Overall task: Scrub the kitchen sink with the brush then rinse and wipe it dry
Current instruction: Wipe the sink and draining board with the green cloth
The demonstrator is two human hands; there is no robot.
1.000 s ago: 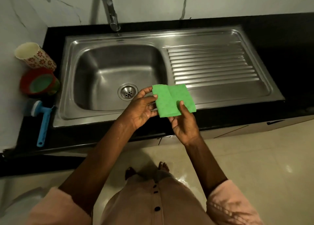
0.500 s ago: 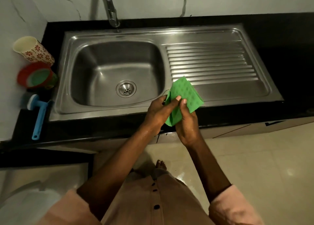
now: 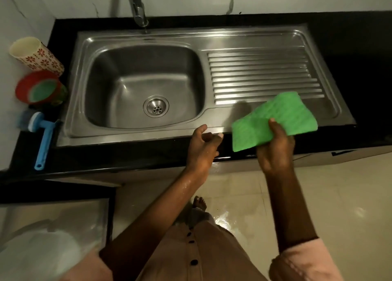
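Note:
The steel sink (image 3: 135, 130) has a deep basin on the left with a drain (image 3: 156, 106) and a ribbed drainboard (image 3: 261, 77) on the right. My right hand (image 3: 275, 149) grips a folded green cloth (image 3: 284, 117) over the drainboard's front edge. My left hand (image 3: 201, 147) hovers at the sink's front rim, fingers loosely curled, holding nothing. The blue scrub brush (image 3: 43, 141) lies on the black counter left of the sink. The tap (image 3: 137, 7) stands behind the basin.
A patterned cup (image 3: 36, 54) and a red tub with a green pad (image 3: 40, 88) stand on the black counter (image 3: 360, 47) at the left. A wet tiled floor (image 3: 350, 196) is under me.
My left hand has let go of the cloth and drawn back to the left. My right hand has carried the cloth to the right, over the drainboard's front edge.

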